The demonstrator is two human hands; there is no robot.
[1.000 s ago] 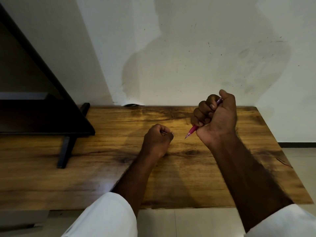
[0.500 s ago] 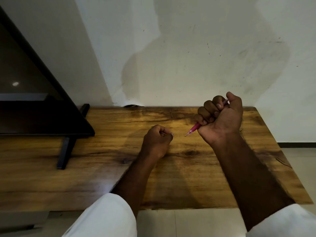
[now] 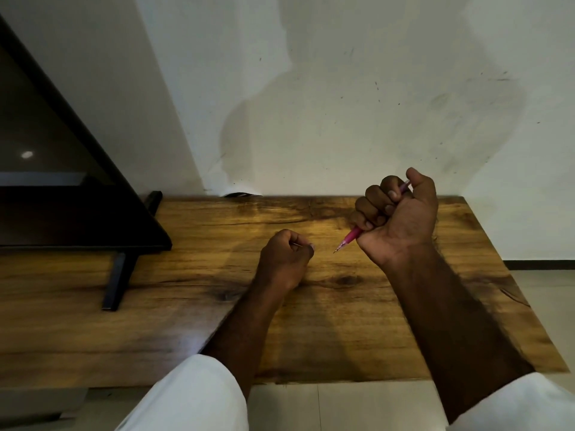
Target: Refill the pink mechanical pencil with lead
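My right hand (image 3: 401,216) is closed in a fist around the pink mechanical pencil (image 3: 350,237), with my thumb on its top end. The pencil's metal tip points down and left, above the wooden table (image 3: 217,321). My left hand (image 3: 286,259) rests on the table a little to the left of the tip. Its fingers are curled and pinch a thin grey lead (image 3: 297,244) between thumb and forefinger. Most of the pencil's barrel is hidden inside my fist.
A black flat screen (image 3: 62,197) on a dark stand leg (image 3: 116,281) occupies the table's left part. A white stained wall (image 3: 342,104) rises right behind the table. Pale floor tiles (image 3: 342,405) show past the near and right table edges.
My right hand with the pencil moved slightly to the right and then held still. My left hand has stayed in place.
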